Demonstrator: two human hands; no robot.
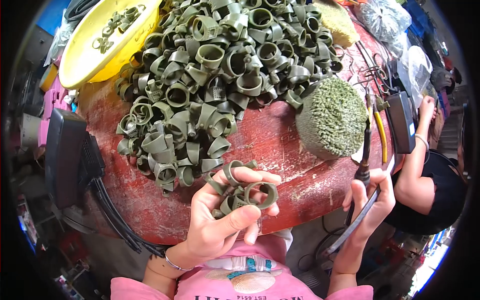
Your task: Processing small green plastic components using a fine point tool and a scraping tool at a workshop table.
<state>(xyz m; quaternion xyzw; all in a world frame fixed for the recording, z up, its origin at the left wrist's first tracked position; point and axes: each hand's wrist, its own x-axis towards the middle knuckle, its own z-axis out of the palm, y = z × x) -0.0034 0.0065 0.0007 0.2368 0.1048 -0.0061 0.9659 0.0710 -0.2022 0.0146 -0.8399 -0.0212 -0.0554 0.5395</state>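
Observation:
Several green ring-shaped pieces, likely wax point(261, 195), lie in my left hand point(228, 210), which is above the table's near edge; its thumb and fingers hold one ring upright. My right hand point(369, 198), to the right, grips a dark pen-like tool with a thin tip point(363, 165) and also a flat grey metal strip point(350, 225). The tool's tip points up beside a round block with a rough green top point(332, 118). A large heap of similar green rings point(210, 56) covers the far and left part of the red table point(262, 142).
A yellow basin point(108, 41) with some rings stands at the far left. Black boxes flank the table point(67, 157) point(400, 122). Yellow-handled pliers point(381, 135) and scissors point(375, 73) lie at right. Beyond them sits another person point(420, 180).

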